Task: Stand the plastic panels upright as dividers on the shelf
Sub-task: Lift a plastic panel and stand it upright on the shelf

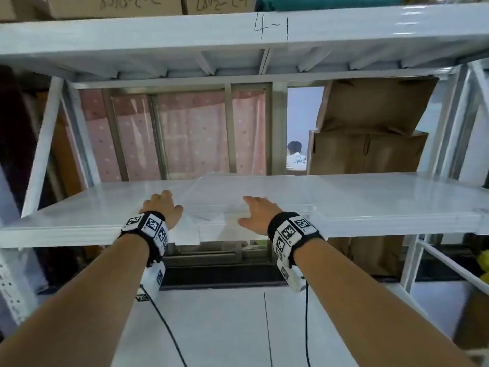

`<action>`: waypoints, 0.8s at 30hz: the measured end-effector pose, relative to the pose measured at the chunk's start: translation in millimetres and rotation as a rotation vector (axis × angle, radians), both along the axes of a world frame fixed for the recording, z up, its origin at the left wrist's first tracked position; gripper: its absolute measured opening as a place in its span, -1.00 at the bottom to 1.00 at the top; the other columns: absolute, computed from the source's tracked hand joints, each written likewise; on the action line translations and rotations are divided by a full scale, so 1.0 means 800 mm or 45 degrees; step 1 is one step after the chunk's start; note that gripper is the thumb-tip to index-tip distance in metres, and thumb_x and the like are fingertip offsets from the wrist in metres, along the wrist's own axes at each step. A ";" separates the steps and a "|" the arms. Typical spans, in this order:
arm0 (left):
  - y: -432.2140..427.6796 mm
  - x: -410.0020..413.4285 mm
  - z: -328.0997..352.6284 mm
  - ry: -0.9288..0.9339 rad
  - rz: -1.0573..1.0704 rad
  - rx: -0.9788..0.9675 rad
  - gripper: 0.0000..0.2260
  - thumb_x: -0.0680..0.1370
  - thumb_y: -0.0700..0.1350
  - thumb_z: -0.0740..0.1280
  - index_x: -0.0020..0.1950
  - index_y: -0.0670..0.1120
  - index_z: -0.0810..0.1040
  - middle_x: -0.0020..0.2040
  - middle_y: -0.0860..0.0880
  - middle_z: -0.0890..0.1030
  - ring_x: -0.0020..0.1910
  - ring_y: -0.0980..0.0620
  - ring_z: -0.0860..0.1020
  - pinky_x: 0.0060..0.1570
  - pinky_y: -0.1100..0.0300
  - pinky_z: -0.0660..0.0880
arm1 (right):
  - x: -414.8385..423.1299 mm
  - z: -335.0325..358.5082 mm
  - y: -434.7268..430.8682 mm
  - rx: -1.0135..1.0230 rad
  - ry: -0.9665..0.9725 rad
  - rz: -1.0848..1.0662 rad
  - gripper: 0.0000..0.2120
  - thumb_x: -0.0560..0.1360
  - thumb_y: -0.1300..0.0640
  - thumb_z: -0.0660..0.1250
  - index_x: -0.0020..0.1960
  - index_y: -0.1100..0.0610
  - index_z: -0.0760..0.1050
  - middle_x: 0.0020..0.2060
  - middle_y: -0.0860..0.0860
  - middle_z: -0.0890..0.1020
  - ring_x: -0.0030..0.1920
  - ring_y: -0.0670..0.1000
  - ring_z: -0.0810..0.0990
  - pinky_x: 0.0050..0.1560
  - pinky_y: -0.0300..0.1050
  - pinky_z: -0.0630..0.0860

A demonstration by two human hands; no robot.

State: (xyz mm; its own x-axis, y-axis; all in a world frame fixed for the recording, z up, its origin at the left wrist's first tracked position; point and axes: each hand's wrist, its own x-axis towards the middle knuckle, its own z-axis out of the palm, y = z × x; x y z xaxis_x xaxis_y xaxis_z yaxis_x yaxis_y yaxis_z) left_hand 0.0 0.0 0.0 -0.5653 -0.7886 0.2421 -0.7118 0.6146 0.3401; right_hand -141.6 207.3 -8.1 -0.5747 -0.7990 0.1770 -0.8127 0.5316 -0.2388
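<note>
Both hands, left hand (162, 207) and right hand (258, 215), rest open-fingered, gripping nothing, on the flat clear plastic panels (211, 200) on the white metal shelf (383, 197); pinch one panel's edge and tip it upright.

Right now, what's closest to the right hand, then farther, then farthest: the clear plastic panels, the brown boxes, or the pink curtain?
1. Clear plastic panels: flat under the right hand.
2. Brown boxes: right rear of the shelf.
3. Pink curtain: behind the shelf.

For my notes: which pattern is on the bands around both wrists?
Black-and-white square code markers on black wrist bands, seen best in the head view.
</note>
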 end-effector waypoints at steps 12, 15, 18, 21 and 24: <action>-0.135 -0.046 -0.039 -0.426 -0.072 0.006 -0.35 0.50 0.23 -0.16 0.47 -0.06 0.27 0.40 -0.16 0.41 0.34 -0.17 0.41 0.32 -0.14 0.30 | -0.017 0.011 -0.040 0.275 -0.081 0.021 -0.32 0.57 -0.28 0.15 0.54 0.12 0.23 0.44 0.14 0.42 0.39 0.17 0.43 0.38 0.08 0.37; -0.110 -0.047 -0.030 -0.457 -0.183 -0.015 -0.32 0.52 0.23 -0.21 0.45 -0.09 0.34 0.36 -0.16 0.46 0.29 -0.14 0.45 0.34 -0.10 0.29 | -0.016 0.023 -0.036 0.260 -0.008 -0.138 -0.36 0.57 -0.29 0.13 0.48 0.10 0.32 0.33 0.12 0.51 0.27 0.17 0.53 0.28 0.11 0.47; -0.068 -0.062 -0.017 -0.384 -0.261 0.158 -0.38 0.65 0.21 -0.08 0.56 -0.16 0.19 0.51 -0.18 0.33 0.45 -0.14 0.36 0.41 0.09 0.28 | -0.028 0.033 -0.024 0.284 0.100 -0.322 -0.49 0.56 -0.24 0.16 0.26 0.14 0.48 0.02 0.05 0.61 0.01 0.12 0.60 0.13 0.07 0.54; -0.042 -0.072 -0.007 -0.289 -0.306 0.314 -0.42 0.66 0.18 0.01 0.53 -0.18 0.28 0.50 -0.18 0.35 0.42 -0.16 0.39 0.27 0.14 0.37 | -0.050 0.039 -0.002 0.233 0.120 -0.457 -0.62 0.57 -0.16 0.19 0.08 0.15 0.50 -0.21 0.02 0.53 -0.17 0.07 0.56 -0.03 -0.02 0.53; -0.026 -0.079 0.006 -0.329 -0.302 0.352 -0.34 0.62 0.26 0.00 0.47 -0.22 0.38 0.43 -0.19 0.43 0.35 -0.19 0.45 0.20 0.14 0.37 | -0.073 0.044 0.020 0.187 0.097 -0.553 -0.64 0.57 -0.14 0.19 0.07 0.16 0.48 -0.16 0.04 0.54 -0.12 0.09 0.56 0.02 0.01 0.55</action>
State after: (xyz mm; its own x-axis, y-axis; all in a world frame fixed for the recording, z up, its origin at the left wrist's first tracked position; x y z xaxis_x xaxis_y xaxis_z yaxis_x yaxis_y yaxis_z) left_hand -63.4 -21.2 5.1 -0.7528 -0.6448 -0.1325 -0.6451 0.6824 0.3438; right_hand -199.8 223.2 27.2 -0.8513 -0.5071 0.1348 -0.5197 0.8503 -0.0836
